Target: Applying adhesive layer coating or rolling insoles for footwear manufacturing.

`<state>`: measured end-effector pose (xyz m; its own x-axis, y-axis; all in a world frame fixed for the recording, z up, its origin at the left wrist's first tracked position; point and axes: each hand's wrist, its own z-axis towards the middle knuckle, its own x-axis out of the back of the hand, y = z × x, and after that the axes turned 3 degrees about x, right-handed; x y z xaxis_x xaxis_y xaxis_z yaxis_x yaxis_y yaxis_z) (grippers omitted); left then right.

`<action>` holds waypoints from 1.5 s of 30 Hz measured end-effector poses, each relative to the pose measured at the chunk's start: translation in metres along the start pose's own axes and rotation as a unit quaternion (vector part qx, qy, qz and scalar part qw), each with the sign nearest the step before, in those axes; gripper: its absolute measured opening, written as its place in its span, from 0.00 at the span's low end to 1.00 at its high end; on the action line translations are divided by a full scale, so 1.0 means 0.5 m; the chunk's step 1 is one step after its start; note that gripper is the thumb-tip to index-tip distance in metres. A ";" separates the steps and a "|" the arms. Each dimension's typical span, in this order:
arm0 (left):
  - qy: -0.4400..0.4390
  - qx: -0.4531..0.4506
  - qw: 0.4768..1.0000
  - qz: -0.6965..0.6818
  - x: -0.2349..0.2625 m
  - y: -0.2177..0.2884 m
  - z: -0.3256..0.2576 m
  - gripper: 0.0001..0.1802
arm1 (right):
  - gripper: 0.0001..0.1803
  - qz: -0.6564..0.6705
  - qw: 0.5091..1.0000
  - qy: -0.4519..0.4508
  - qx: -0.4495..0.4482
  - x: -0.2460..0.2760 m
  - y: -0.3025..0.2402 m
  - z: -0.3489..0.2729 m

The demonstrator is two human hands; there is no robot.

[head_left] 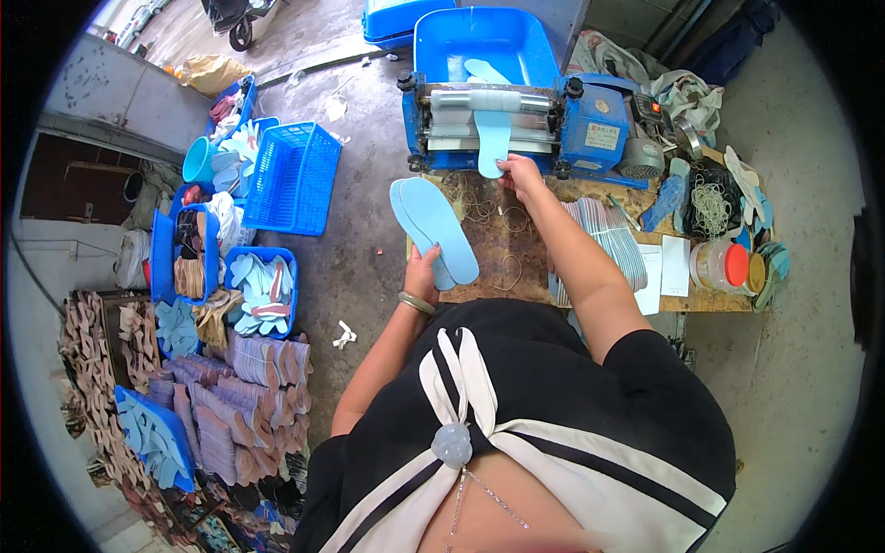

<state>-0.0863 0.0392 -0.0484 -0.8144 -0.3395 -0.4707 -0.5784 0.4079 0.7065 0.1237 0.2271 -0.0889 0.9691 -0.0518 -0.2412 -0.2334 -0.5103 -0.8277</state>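
Observation:
My left hand [422,274] grips a small stack of light blue insoles [430,226], fanned slightly apart, left of the wooden bench. Farther ahead, my right hand [522,177] pinches the near end of a single light blue insole [494,143]. That insole's far part lies at the rollers [479,100] of a blue roller machine [595,124]. Behind the rollers, another insole [486,71] rests in a blue plastic bin [442,37].
A bundle of striped insoles [604,241] lies on the bench [479,240], near a red-lidded jar [719,264] and tangled string [710,210]. At left stand a blue crate [293,180], bins of insoles [262,293] and stacked purple-grey insoles [221,401]. A scooter [238,23] stands far off.

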 end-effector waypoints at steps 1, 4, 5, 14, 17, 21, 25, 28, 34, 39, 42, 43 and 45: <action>0.000 0.001 1.000 0.002 -0.002 0.000 0.001 0.21 | 0.06 0.022 1.000 0.007 0.017 0.001 -0.001 0.013; -0.004 0.000 1.000 -0.001 0.000 -0.002 0.002 0.21 | 0.09 0.080 0.996 0.023 0.042 -0.004 -0.004 0.020; -0.010 -0.002 1.000 -0.005 0.000 -0.003 0.003 0.21 | 0.11 0.088 0.995 0.015 0.034 -0.006 -0.007 0.019; -0.008 -0.042 0.999 0.015 0.002 0.003 0.023 0.21 | 0.18 -0.180 0.909 -0.363 -0.102 -0.048 0.088 -0.225; 0.040 -0.047 0.998 0.023 -0.022 0.017 0.027 0.27 | 0.15 -0.171 0.931 -0.318 -0.059 -0.062 0.096 -0.253; 0.247 -0.149 0.949 0.128 0.015 0.038 0.048 0.32 | 0.11 -0.233 0.946 -0.105 0.198 -0.088 0.043 -0.277; 0.022 -0.078 0.987 0.138 -0.006 0.057 0.047 0.30 | 0.13 -0.455 0.800 -0.043 0.389 -0.068 0.064 -0.258; -0.045 -0.007 0.984 0.175 -0.043 0.059 0.023 0.30 | 0.14 -0.515 0.741 -0.080 0.424 -0.048 0.111 -0.242; 0.047 0.018 0.991 0.124 0.015 0.035 0.025 0.25 | 0.17 -0.174 0.970 -0.152 0.068 -0.031 0.092 -0.248; 0.050 0.092 0.991 0.080 0.092 0.007 -0.002 0.21 | 0.15 0.013 0.996 -0.089 -0.010 -0.003 0.052 -0.231; 0.064 0.105 0.991 0.045 0.129 -0.016 -0.023 0.21 | 0.14 0.032 0.996 -0.085 -0.010 0.016 0.048 -0.202; 0.068 0.111 0.990 0.043 0.138 -0.020 -0.028 0.20 | 0.14 0.024 0.996 -0.081 -0.018 0.022 0.046 -0.193; 0.078 0.116 0.990 0.035 0.149 -0.030 -0.036 0.20 | 0.14 0.018 0.996 -0.085 -0.024 0.033 0.037 -0.177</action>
<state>-0.1377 -0.0073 -0.0846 -0.8463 -0.4220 -0.3250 -0.5305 0.6133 0.5852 0.1423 0.1411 -0.0632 0.9320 0.0732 -0.3550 -0.2590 -0.5507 -0.7935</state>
